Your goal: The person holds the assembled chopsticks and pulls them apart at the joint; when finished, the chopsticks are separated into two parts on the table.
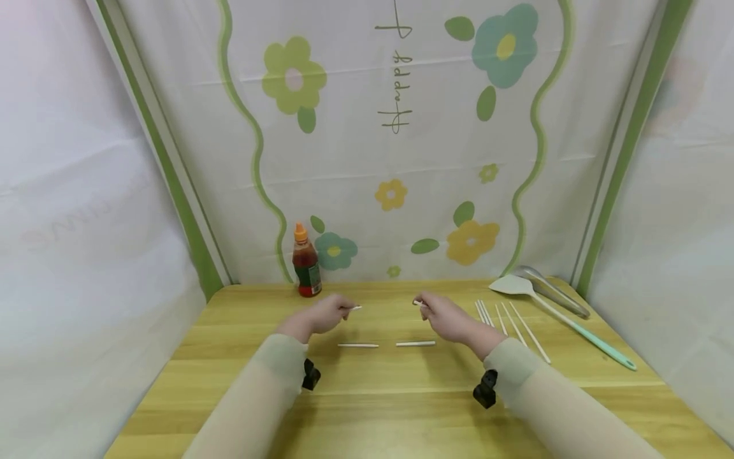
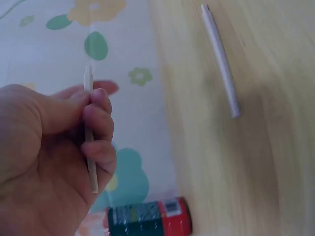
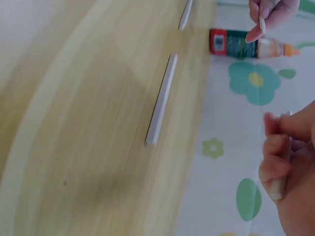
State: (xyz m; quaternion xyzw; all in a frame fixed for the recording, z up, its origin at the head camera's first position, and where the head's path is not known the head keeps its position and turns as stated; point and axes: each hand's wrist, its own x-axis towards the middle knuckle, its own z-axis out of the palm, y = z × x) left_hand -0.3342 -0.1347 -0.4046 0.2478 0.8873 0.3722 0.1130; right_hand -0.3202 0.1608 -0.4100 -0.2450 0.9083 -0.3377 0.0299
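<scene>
My left hand point(image 1: 331, 312) is raised over the back of the table, pinching a short white stick point(image 2: 92, 172) between thumb and fingers. A narrower tip on this stick points away from the palm. Opposite it, my right hand point(image 1: 446, 315) grips another short white stick point(image 3: 278, 188), its middle covered by the curled fingers. Below and between the hands, two more short white sticks lie end to end with a gap: a left one point(image 1: 358, 345) and a right one point(image 1: 416, 343). The left one also has a narrowed end in the left wrist view.
A sauce bottle point(image 1: 306, 268) with an orange cap stands at the back left. Several longer white sticks point(image 1: 530, 333) lie right of my right hand. Beyond them are a white spatula point(image 1: 516, 285) with a mint handle and a metal utensil point(image 1: 553, 290). A flowered cloth point(image 1: 355, 153) hangs behind the table.
</scene>
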